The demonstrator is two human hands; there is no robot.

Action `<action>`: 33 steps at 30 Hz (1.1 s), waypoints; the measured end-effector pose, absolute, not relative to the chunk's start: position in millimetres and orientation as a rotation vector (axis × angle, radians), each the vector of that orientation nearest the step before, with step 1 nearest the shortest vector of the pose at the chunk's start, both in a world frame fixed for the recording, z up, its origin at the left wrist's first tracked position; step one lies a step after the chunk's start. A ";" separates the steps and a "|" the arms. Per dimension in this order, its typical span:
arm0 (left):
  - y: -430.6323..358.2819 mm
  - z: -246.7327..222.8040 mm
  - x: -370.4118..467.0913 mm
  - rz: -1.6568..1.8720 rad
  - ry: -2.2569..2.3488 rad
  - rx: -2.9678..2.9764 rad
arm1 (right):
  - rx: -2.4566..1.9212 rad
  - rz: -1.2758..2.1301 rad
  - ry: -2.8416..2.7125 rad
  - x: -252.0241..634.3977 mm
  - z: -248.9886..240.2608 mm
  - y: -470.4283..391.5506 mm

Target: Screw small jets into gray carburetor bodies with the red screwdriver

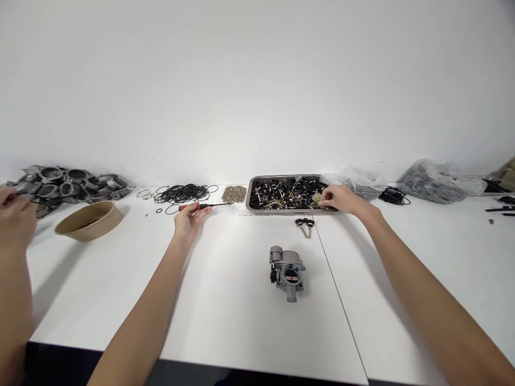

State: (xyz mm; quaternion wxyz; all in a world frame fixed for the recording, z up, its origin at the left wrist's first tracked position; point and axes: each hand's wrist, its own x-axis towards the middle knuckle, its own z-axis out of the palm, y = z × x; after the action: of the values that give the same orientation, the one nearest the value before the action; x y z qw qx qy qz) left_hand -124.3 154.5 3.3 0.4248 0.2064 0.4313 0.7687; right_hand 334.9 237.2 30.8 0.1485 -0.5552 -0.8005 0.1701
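Observation:
My left hand (188, 222) is closed around a screwdriver (206, 206) with a red and black handle, its shaft pointing right toward a pile of small brass-coloured parts (234, 193). At the right end of a metal tray (281, 213) full of small black and metal parts, my right hand (337, 198) has its fingers pinched together. Round green pieces (317, 198) lie by those fingertips; what the pinch holds is hidden. A grey metal carburetor (288, 271) stands on the table nearer to me. Between it and the tray lie black-headed screw-like parts (306, 225).
Black rubber rings (183, 193) are heaped along the wall. Farther left are a tan oval bowl (90, 222), a pile of grey metal castings (72, 182) and another person's hand (14, 214). Plastic bags of parts (438, 182) and black pieces (394, 196) lie to the right.

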 end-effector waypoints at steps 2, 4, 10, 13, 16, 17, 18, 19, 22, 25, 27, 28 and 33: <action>153.9 4.1 -123.6 1.926 1.074 0.513 | -1.561 0.532 -2.282 334.8 31.8 235.8; 153.5 4.7 -123.0 1.934 1.072 0.505 | -1.538 0.565 -2.260 334.9 33.0 234.5; 154.3 4.9 -121.5 1.956 1.070 0.477 | -1.463 0.664 -2.181 331.0 48.6 222.4; 154.3 4.9 -121.3 1.946 1.071 0.471 | -1.334 0.842 -2.116 321.7 64.0 210.2; 153.9 4.9 -121.8 1.937 1.068 0.473 | -1.253 0.934 -2.093 310.9 79.0 198.4; 153.8 4.9 -121.9 1.937 1.068 0.473 | -1.232 0.947 -2.099 307.7 83.3 195.0; 153.6 5.0 -122.0 1.938 1.067 0.474 | -1.212 0.960 -2.111 304.8 87.2 191.8; 153.5 5.0 -122.1 1.940 1.068 0.474 | -1.193 0.976 -2.126 302.1 90.8 188.7; 153.2 5.4 -122.0 1.938 1.069 0.475 | -1.175 1.023 -2.184 294.2 100.2 178.9; 152.8 5.8 -121.7 1.944 1.069 0.482 | -1.152 1.059 -2.245 284.9 107.2 169.1; 152.5 6.0 -121.6 1.954 1.068 0.492 | -1.094 1.095 -2.276 278.2 109.6 163.9; 152.3 6.1 -121.6 1.957 1.069 0.496 | -1.069 1.117 -2.290 275.0 109.9 162.1; 151.9 5.6 -122.8 1.961 1.078 0.505 | -1.013 1.110 -2.390 264.7 106.7 158.7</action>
State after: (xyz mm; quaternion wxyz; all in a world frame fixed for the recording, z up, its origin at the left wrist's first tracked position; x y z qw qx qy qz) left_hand -122.8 151.9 5.6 0.4111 0.2008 0.4285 0.7791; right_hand 264.7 158.7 106.7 0.1585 -0.3543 -0.8359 0.3881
